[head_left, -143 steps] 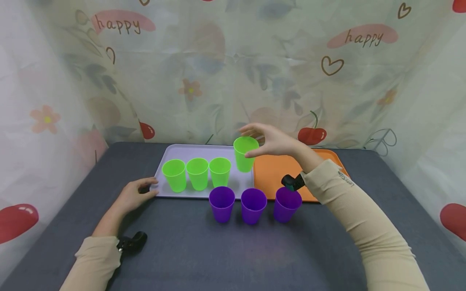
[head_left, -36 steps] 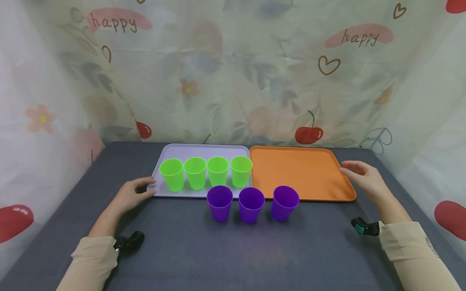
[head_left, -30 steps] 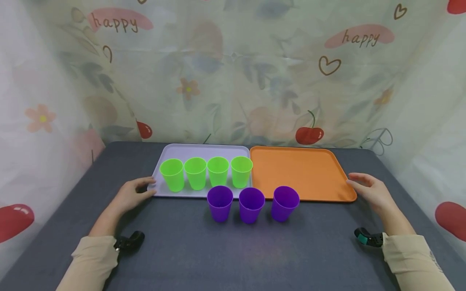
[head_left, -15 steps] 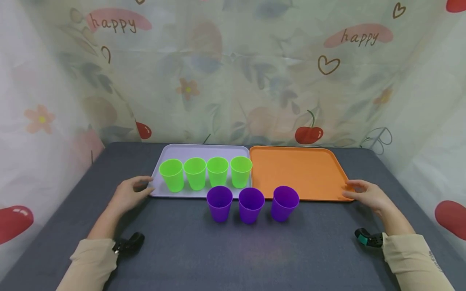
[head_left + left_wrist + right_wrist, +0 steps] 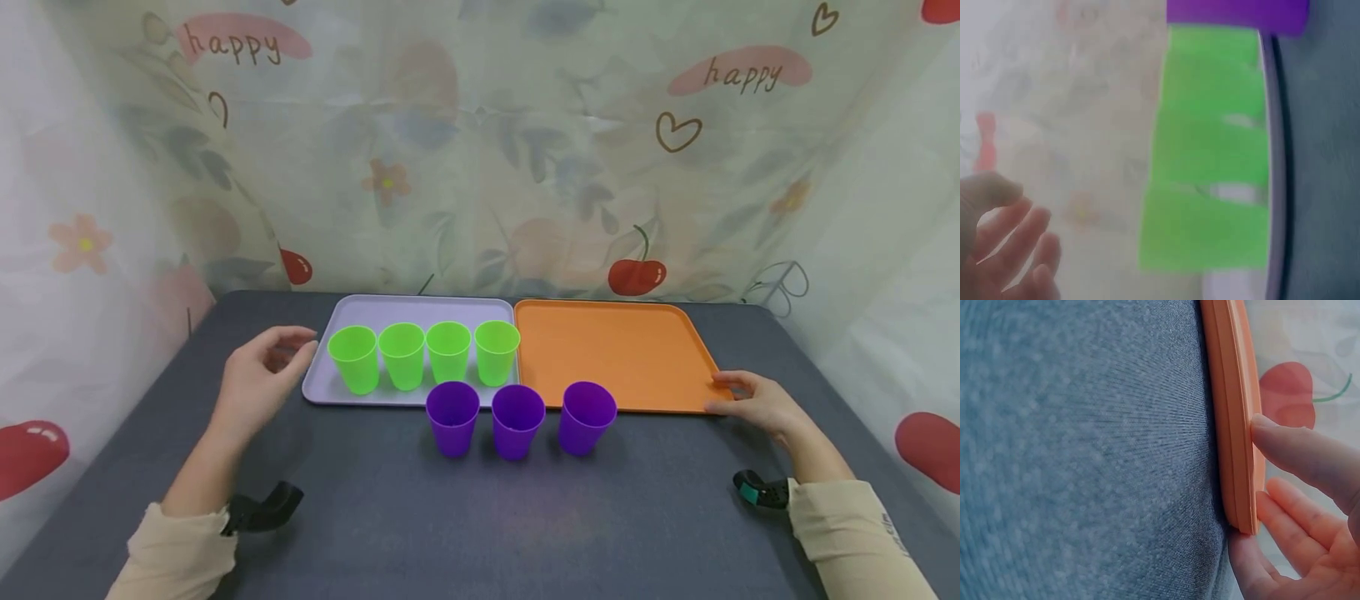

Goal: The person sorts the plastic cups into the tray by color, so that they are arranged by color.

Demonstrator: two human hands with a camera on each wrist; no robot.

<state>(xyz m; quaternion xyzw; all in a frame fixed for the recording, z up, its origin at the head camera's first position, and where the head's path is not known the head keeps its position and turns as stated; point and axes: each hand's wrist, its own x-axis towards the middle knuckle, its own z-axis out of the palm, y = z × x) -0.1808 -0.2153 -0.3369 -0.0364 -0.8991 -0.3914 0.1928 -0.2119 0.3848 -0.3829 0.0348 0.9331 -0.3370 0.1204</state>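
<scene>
My left hand (image 5: pixel 258 375) hovers off the left edge of the lilac tray (image 5: pixel 420 307), thumb and fingers loosely curved, holding nothing. In the left wrist view, the left hand (image 5: pixel 1013 250) is apart from the green cups (image 5: pixel 1207 231). My right hand (image 5: pixel 765 408) holds the near right corner of the orange tray (image 5: pixel 611 350). The right wrist view shows its thumb on the rim of the orange tray (image 5: pixel 1235 425), with fingers at the corner. Several green cups (image 5: pixel 449 354) stand upright in a row on the lilac tray.
Three purple cups (image 5: pixel 518 422) stand upright on the dark table (image 5: pixel 480 525), just in front of the trays. Both trays lie side by side along the back. A printed curtain (image 5: pixel 480 150) hangs behind the table and on both sides.
Earlier my right hand set a green cup down at the right end of the row, then moved right to the orange tray's corner. Just now my left hand has lifted off the lilac tray's edge.
</scene>
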